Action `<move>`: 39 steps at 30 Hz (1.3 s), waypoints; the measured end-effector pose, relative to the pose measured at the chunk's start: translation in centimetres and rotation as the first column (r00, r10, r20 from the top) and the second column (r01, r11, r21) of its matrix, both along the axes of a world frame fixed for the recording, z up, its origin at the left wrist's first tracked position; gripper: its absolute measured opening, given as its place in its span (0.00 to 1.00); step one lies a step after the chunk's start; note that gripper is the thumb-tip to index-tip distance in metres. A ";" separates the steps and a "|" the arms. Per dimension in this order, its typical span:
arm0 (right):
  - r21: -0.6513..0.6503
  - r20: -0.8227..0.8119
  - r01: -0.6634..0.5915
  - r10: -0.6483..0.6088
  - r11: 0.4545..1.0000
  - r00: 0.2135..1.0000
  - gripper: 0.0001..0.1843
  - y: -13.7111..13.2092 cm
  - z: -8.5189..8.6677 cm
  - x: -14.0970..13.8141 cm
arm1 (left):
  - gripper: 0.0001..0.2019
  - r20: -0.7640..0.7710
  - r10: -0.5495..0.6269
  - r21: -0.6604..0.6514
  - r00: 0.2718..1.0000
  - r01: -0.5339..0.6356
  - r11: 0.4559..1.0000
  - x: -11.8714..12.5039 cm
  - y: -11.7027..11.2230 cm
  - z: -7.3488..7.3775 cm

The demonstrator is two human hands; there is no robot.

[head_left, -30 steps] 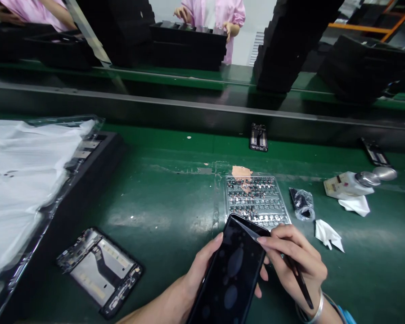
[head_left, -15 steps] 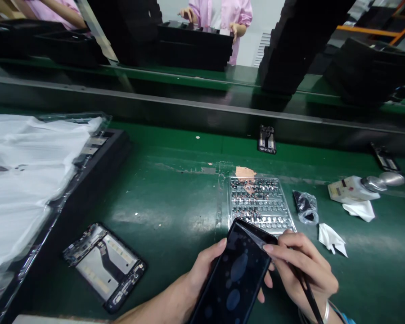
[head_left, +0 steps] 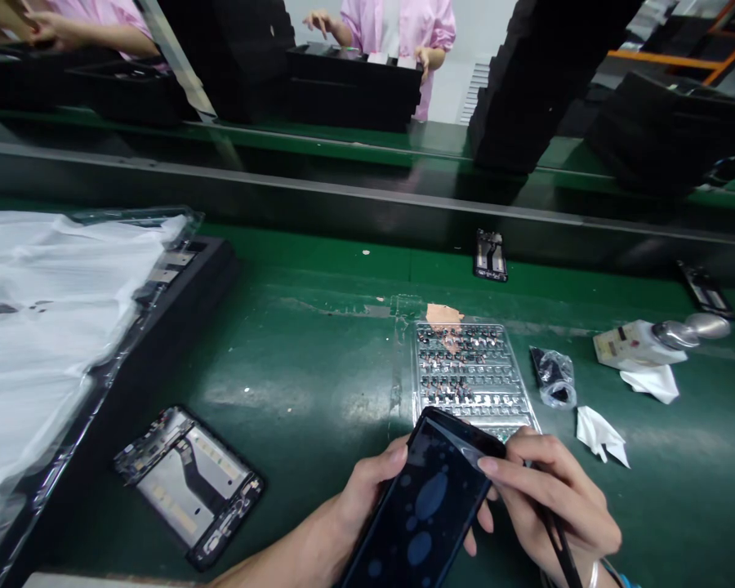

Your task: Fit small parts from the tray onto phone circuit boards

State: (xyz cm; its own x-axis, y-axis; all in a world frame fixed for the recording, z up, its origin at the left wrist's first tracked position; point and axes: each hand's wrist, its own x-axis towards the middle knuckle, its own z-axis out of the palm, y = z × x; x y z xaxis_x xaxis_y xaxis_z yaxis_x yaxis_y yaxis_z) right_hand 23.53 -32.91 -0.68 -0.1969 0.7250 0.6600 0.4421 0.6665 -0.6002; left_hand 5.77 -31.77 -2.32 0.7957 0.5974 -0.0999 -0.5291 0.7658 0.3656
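**Q:** What is the left hand doing?

**A:** The left hand (head_left: 367, 498) is curled around the phone (head_left: 420, 510), holding it from below with the fingers showing past its right edge. The phone is lying in that hand with its dark screen up, tilted, over the near edge of the green bench (head_left: 318, 327).

**Q:** And the right hand?

**A:** The right hand (head_left: 557, 498) is half closed, gripping a thin black stick (head_left: 562, 547) that is pointing down toward the person. Its fingertips (head_left: 488, 465) are resting at the phone's far right corner, where a clear film (head_left: 465, 445) is lying across the glass.

**Q:** What is lying around them?

**A:** A clear tray of small metal parts (head_left: 474, 371) is sitting just beyond the phone, nearly touching it. On the right, a small plastic bag (head_left: 554, 377), a crumpled tissue (head_left: 600, 435) and a small white machine (head_left: 640, 343) are resting on the bench. On the left, a bare phone frame (head_left: 187, 486) is lying beside a black tray (head_left: 208, 286) that is covered by a white plastic sheet (head_left: 55, 327). Across the far bench, a person in a pink coat (head_left: 398, 33) is standing behind stacked black boxes (head_left: 355, 86).
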 end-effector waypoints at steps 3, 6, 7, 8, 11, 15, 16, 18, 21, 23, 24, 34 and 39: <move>0.014 -0.001 -0.001 0.001 1.000 1.000 0.25 0.0 0.1 -0.1 | 0.33 0.000 -0.003 -0.015 1.000 0.003 1.000 0.0 0.0 0.0; 0.010 0.000 0.004 -0.004 1.000 1.000 0.25 0.0 0.3 -0.2 | 0.34 -0.001 -0.031 0.013 1.000 0.031 0.999 0.0 0.1 -0.2; 0.006 0.000 0.005 -0.005 1.000 1.000 0.25 0.0 0.3 -0.2 | 0.34 0.000 -0.037 0.020 0.999 0.037 0.999 0.0 0.1 -0.2; 0.004 0.000 0.006 -0.006 1.000 1.000 0.25 0.1 0.4 -0.2 | 0.34 0.003 -0.040 0.022 0.999 0.040 0.999 0.0 0.1 -0.2; 0.004 -0.009 0.005 -0.005 1.000 1.000 0.24 0.0 0.4 -0.3 | 0.33 0.017 -0.016 -0.005 1.000 0.016 1.000 0.1 0.1 0.0; 0.010 -0.014 0.002 -0.002 1.000 1.000 0.25 0.0 0.4 -0.2 | 0.33 0.015 -0.004 -0.012 1.000 0.004 1.000 0.2 0.1 0.1; 0.016 -0.015 0.002 -0.001 1.000 1.000 0.24 0.0 0.4 -0.2 | 0.33 0.014 -0.001 -0.012 1.000 0.001 1.000 0.2 0.1 0.0; 0.029 -0.016 0.008 -0.007 1.000 1.000 0.24 0.1 0.5 -0.3 | 0.33 0.020 -0.005 0.004 1.000 0.005 1.000 0.2 0.1 -0.1; 0.054 0.003 0.025 -0.025 0.998 1.000 0.22 0.0 0.7 -0.4 | 0.32 0.032 -0.010 0.051 0.999 0.008 0.999 0.2 0.1 0.0; 0.071 0.024 0.038 -0.040 0.997 0.999 0.22 0.0 0.8 -0.4 | 0.31 0.020 0.012 0.050 1.000 -0.013 0.999 0.2 0.1 0.2; 0.078 0.030 0.043 -0.045 0.996 0.999 0.22 -0.1 0.8 -0.4 | 0.30 0.009 0.030 0.038 1.000 -0.030 0.999 0.1 0.0 0.3; -0.211 0.040 0.086 -0.079 0.974 0.996 0.17 0.9 -0.2 -0.3 | 0.31 -0.292 0.254 0.060 0.922 -0.248 0.967 -0.1 0.2 0.3; -0.638 -0.167 -0.039 -0.089 0.769 0.982 0.13 1.6 -0.2 0.2 | 0.30 -0.460 0.413 0.263 0.786 -0.324 0.909 -0.5 0.7 0.6</move>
